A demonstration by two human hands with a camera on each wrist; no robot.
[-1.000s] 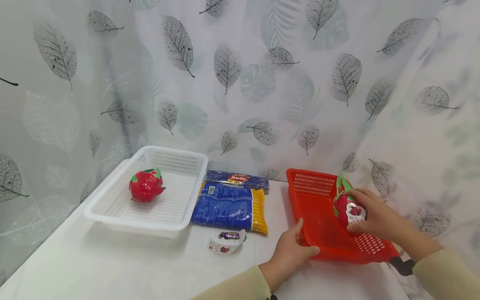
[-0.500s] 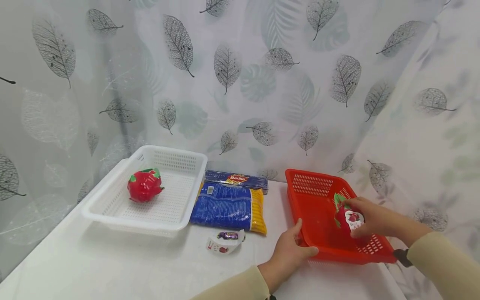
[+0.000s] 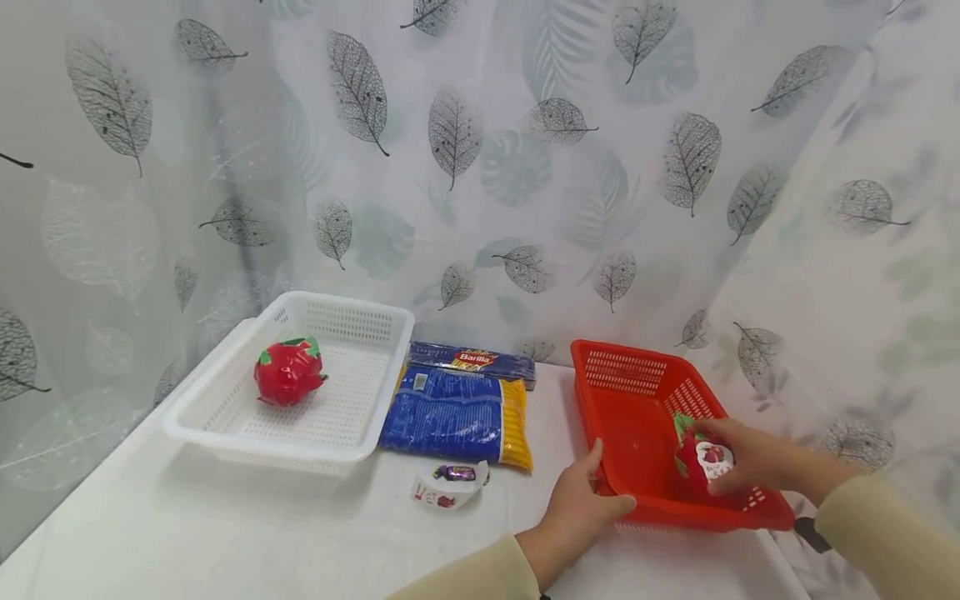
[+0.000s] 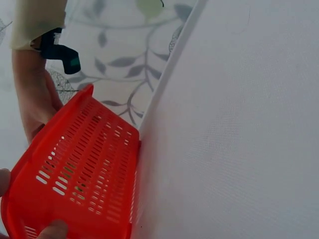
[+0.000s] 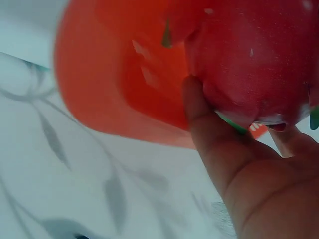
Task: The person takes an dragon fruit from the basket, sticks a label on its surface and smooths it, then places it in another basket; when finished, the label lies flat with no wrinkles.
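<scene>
The left hand grips the red basket at its near left corner; a firm hold there should stop it sliding; the right hand grips the labelled fruit low inside that basket; whether it touches bottom is hard to tell; a light grip probably spares the leafy tips. A white table lies beneath; on it, a sweet within a curled paper strip; beyond, a blue bag, then a pasta box; left, the other fruit in the white basket; behind, a leaf-print curtain.

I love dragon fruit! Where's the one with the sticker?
In the head view, the stickered dragon fruit is at the right, in the red basket, held by the right hand.
</scene>
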